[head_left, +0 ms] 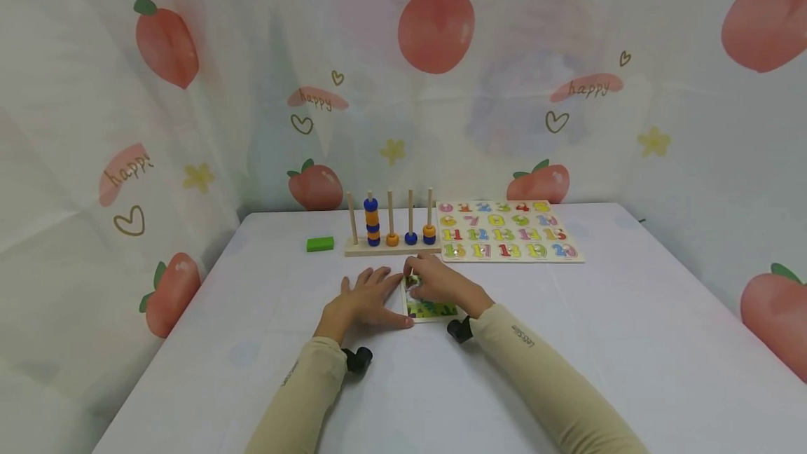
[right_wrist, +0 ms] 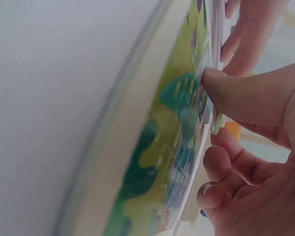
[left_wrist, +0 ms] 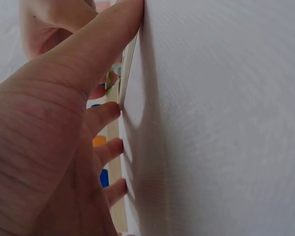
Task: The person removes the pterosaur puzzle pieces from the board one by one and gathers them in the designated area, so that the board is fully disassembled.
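A small picture puzzle (head_left: 435,310) with a pale wooden border and green-yellow artwork lies flat on the table. My left hand (head_left: 368,300) is spread flat on the table at its left side, the thumb at the near-left corner and the index fingertip by the left edge. Over the puzzle's upper left, my right hand (head_left: 441,281) has thumb and fingers bent together. In the right wrist view they pinch a thin puzzle piece (right_wrist: 217,123) with a green edge, tilted up from the board. Most of that piece is hidden by the fingers.
Behind the puzzle stands a wooden peg stacker (head_left: 394,249) with blue and orange beads. A green block (head_left: 320,244) lies to its left. At the back right is a number puzzle board (head_left: 511,231). A printed curtain (head_left: 435,125) hangs behind the white table (head_left: 605,342).
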Tool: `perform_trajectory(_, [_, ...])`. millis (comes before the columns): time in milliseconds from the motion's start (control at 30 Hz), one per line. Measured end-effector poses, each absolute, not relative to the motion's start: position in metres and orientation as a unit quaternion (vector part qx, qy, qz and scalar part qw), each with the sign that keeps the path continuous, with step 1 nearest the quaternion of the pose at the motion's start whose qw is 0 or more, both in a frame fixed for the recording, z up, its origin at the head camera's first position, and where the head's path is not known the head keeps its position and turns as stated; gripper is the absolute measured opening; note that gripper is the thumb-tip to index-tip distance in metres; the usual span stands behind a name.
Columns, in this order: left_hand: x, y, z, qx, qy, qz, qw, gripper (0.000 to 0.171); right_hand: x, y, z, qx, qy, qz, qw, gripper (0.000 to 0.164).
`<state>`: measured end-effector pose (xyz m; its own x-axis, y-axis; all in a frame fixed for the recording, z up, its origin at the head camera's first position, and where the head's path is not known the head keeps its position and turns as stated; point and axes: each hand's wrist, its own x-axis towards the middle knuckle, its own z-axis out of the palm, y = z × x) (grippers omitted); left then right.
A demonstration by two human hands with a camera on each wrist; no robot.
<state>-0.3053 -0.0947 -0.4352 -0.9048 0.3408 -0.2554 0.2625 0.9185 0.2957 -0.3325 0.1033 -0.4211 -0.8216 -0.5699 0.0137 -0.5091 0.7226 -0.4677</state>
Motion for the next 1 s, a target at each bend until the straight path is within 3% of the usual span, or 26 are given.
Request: perform_trajectory(1000, [-0.302, -0.094, -0.433, 0.156, 0.968, 0.134, 0.146, 0.101, -0.319, 0.111, -0.427, -0.271, 0.907, -0.324, 0.004, 0.021])
